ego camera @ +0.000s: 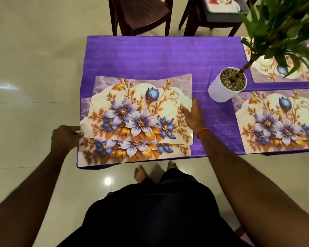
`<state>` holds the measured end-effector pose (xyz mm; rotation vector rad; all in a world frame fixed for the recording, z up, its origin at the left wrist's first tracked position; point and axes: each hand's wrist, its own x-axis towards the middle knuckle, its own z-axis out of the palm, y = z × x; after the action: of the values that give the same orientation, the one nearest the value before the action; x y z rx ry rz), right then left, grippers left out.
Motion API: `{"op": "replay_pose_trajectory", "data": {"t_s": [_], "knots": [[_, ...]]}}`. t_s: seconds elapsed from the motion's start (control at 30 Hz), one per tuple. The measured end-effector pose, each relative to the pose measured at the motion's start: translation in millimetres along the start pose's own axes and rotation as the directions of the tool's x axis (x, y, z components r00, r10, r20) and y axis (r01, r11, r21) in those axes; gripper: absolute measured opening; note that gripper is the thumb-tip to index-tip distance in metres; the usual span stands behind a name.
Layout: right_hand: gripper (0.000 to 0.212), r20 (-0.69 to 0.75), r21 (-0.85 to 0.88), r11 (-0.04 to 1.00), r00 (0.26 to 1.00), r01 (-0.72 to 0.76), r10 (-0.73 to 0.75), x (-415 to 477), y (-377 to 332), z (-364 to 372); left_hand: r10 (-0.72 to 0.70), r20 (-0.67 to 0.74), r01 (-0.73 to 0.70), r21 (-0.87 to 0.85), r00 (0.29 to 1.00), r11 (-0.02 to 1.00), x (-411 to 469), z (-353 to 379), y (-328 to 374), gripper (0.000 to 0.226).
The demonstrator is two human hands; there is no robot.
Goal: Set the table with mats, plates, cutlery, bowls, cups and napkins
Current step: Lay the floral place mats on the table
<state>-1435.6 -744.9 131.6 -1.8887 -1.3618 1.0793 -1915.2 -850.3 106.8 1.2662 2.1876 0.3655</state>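
While the person is standing at the near edge of a table draped in a purple tablecloth (159,56), the head camera is looking down on a pile of floral placemats at the table's near left corner. The top placemat (132,107) is lying askew on the pile, its far edge bowing slightly. The left hand (66,138) is pinching this mat's near left corner, with fingers (78,133) curled onto the edge. The right hand (193,114) is reaching to the mat's right edge with its fingertips (184,108) nearly straight and touching the surface, thumb pointing away; whether anything is hooking underneath cannot be told. A red thread (202,131) is circling that wrist. The lower placemat (132,154) is showing beneath, reaching the table's near edge.

A white pot (219,91) filled with pebbles is standing right of the pile, holding a leafy plant (282,29). Beyond it, a near right placemat (278,122) is lying flat, and a far right placemat (264,75) is sitting partly under the leaves. Two dark chairs (139,15) are standing at the far side, one carrying a grey tub (221,16) with a flowered plate (221,2).
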Motion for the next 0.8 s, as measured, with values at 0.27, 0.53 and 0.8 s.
{"op": "replay_pose_trajectory", "data": {"t_s": [0.27,0.53,0.8], "knots": [[0.033,0.0,-0.011,0.999,0.999,-0.04,0.04,-5.5,1.0,-1.0,0.03,0.005,-0.031,0.057,1.0,0.998,3.7,2.3,-3.6,0.029],[0.027,0.012,-0.048,0.997,0.998,-0.054,0.054,-4.4,6.8,-3.7,0.013,0.011,-0.013,0.067,1.0,0.998,-3.1,3.2,2.8,0.029],[0.025,0.037,0.012,0.995,0.994,-0.103,0.102,2.3,2.1,-2.9,-0.026,0.032,0.02,0.168,0.999,0.986,-8.2,-4.3,16.3,0.032]]}}
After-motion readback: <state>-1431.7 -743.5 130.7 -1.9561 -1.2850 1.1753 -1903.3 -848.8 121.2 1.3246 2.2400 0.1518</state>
